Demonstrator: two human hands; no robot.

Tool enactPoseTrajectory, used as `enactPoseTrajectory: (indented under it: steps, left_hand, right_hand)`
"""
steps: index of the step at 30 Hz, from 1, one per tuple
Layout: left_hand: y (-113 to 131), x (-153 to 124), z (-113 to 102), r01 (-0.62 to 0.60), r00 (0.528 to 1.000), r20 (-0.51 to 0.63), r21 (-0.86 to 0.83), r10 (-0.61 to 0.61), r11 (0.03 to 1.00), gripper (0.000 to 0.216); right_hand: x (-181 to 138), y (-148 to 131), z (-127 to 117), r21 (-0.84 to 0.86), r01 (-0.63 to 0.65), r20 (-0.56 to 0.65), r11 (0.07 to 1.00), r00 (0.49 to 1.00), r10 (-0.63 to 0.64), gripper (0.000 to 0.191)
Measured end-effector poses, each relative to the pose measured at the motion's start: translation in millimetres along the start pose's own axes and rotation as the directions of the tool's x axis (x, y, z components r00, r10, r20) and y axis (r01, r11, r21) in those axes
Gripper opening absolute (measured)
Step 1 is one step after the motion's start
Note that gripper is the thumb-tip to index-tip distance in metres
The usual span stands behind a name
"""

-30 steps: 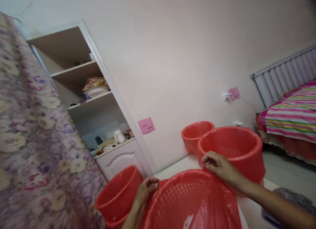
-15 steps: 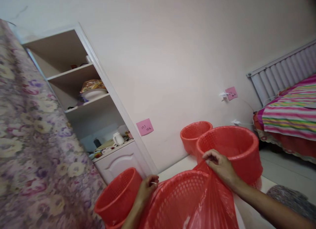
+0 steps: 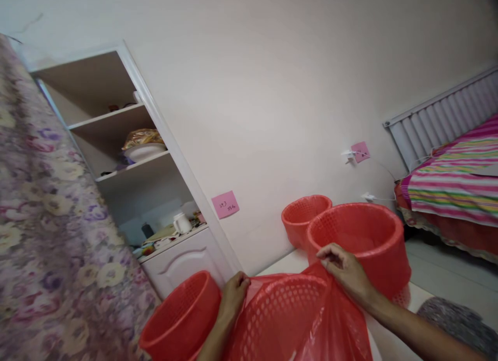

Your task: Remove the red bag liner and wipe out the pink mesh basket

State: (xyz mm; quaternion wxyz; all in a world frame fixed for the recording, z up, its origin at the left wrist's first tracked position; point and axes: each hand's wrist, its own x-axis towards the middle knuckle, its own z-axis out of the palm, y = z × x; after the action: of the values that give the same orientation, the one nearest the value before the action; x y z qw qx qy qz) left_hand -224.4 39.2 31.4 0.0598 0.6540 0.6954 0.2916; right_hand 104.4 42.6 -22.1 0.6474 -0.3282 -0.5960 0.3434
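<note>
A red see-through plastic bag [image 3: 330, 319] is stretched over a red mesh basket [image 3: 280, 309] at the bottom middle. My left hand [image 3: 233, 293] pinches the bag's edge at the basket's left rim. My right hand [image 3: 344, 270] pinches the bag's edge at the right rim, touching a larger red basket [image 3: 369, 247] behind it. A smaller red basket [image 3: 305, 216] stands further back by the wall. Another red basket [image 3: 182, 319] sits at my left hand's left.
The baskets stand on a white table [image 3: 280, 262] against a pale wall with pink notes [image 3: 224, 204]. A flowered curtain [image 3: 46, 236] hangs at left beside open shelves [image 3: 132, 158]. A striped bed [image 3: 455, 184] and radiator [image 3: 431, 127] are at right.
The bag's edge has been pulled tighter across the front basket's rim. My hands stay on the rim; the view has shifted slightly down and left.
</note>
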Motion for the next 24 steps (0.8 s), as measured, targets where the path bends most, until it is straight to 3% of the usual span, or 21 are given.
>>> enactPoseTrajectory:
  steps: [3,9,12,19,24]
  left_hand:
    - [6,-7,-5,-0.061,0.997,-0.042,0.012,0.061,0.998,0.026]
    - [16,-11,2,-0.164,0.984,0.077,0.016,0.162,0.986,0.019]
    - [24,-12,1,-0.171,0.984,0.045,-0.001,0.171,0.985,0.022]
    - [33,-21,-29,-0.155,0.98,-0.137,-0.094,0.142,0.983,0.027]
    - [37,-34,-57,-0.163,0.979,-0.143,-0.099,0.148,0.982,0.028]
  right_hand:
    - [-1,2,0,0.017,0.068,-0.066,0.998,0.996,-0.067,0.012]
    - [-5,-11,3,0.113,0.205,-0.171,0.972,0.968,-0.184,0.008]
    - [-7,-19,0,0.126,0.267,-0.205,0.955,0.949,-0.239,0.009]
    - [-8,-25,-16,0.083,0.298,-0.207,0.951,0.939,-0.276,0.011]
    - [-12,-39,-29,0.069,0.301,-0.169,0.951,0.943,-0.286,0.01]
